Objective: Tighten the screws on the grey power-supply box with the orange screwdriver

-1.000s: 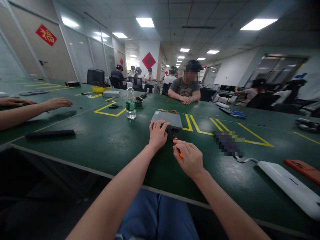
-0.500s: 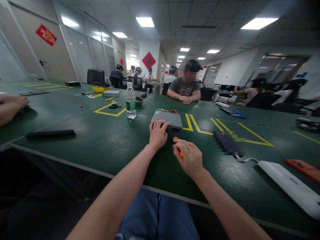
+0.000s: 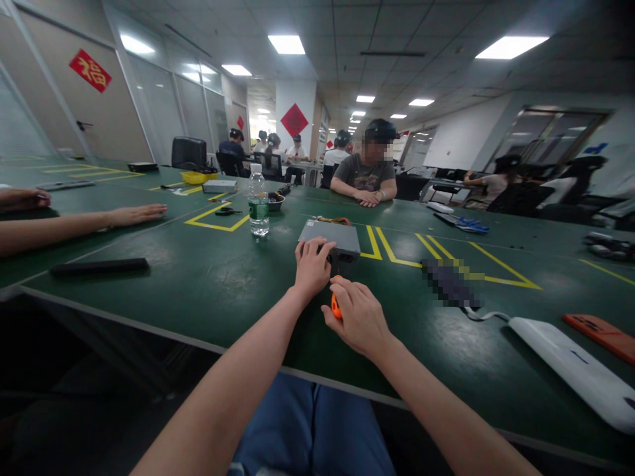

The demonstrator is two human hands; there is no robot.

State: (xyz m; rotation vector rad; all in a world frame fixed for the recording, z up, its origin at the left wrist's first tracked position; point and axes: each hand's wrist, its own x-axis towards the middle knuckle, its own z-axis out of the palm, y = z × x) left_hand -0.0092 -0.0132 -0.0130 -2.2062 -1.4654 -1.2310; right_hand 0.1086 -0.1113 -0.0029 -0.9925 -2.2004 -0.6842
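A grey computer power supply (image 3: pixel 331 233) lies on the green table, its coloured wires at the far side and a black socket on the face toward me. My left hand (image 3: pixel 313 264) grips its near left corner, fingers over the top. In my right hand (image 3: pixel 358 312) is an orange-handled screwdriver (image 3: pixel 337 305), held between thumb and fingers. Its thin shaft points at the near face of the power supply; I cannot make out whether the tip touches.
Left of the power supply stands a water bottle (image 3: pixel 258 201), with a bowl (image 3: pixel 276 201) behind it. A black bar (image 3: pixel 100 267) lies at left, near a co-worker's arm (image 3: pixel 74 227). To the right are a white power bank (image 3: pixel 570 370) and an orange phone (image 3: pixel 602 336). Another person sits opposite.
My right hand has shifted left with the screwdriver, and its grip shows more of the orange handle. My left hand stays on the power supply. At left, a co-worker's arm has stretched onto the table.
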